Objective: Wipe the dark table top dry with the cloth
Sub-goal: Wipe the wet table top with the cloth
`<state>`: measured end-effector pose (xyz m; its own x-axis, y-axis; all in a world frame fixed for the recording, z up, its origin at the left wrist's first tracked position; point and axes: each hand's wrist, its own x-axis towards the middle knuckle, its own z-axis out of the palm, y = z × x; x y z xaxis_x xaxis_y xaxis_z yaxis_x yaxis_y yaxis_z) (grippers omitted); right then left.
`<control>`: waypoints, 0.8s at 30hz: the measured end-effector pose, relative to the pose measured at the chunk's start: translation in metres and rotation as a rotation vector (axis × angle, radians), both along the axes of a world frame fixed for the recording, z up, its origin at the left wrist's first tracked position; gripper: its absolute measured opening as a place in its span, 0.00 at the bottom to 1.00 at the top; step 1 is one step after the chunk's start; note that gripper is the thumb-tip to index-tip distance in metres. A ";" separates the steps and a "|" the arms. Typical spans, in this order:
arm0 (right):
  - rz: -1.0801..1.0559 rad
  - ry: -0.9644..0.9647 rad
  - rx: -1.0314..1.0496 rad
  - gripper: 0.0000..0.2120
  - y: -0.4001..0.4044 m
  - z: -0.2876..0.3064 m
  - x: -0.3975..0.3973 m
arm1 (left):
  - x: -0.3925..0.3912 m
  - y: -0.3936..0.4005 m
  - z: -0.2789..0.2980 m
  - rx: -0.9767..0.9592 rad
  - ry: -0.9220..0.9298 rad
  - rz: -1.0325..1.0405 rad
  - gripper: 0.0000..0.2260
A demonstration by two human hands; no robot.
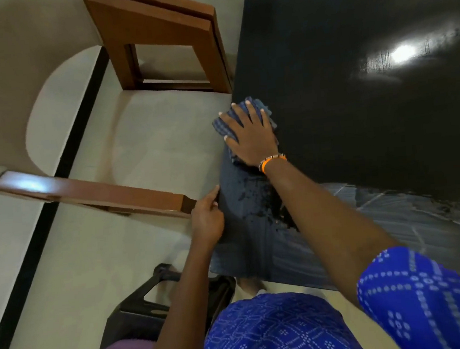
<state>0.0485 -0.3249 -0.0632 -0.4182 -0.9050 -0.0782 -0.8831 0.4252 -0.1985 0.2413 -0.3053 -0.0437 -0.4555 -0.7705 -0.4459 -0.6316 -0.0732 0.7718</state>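
Observation:
The dark table top (356, 109) fills the right of the view, glossy, with wet streaks and droplets near its left edge. A blue checked cloth (262, 107) lies bunched at that left edge. My right hand (250, 137) presses flat on the cloth with fingers spread; an orange band circles its wrist. My left hand (207, 220) grips the table's left edge, closer to me, thumb on top. A patch of dark droplets (255, 200) sits between the two hands.
A brown wooden chair (163, 42) stands against the table's far left side. A second wooden chair back (92, 193) reaches in from the left, close to my left hand. A black plastic stool (151, 304) stands below on the pale floor.

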 end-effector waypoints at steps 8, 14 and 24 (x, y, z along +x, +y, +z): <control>0.137 -0.031 0.019 0.27 0.063 0.000 0.078 | 0.036 0.006 0.003 0.380 0.197 0.249 0.17; 0.208 -0.005 -0.067 0.28 0.115 -0.004 0.137 | 0.039 0.018 0.005 0.383 0.191 0.446 0.12; -0.154 -0.007 -0.002 0.27 0.144 0.003 0.045 | 0.032 0.030 0.002 0.112 0.036 0.252 0.13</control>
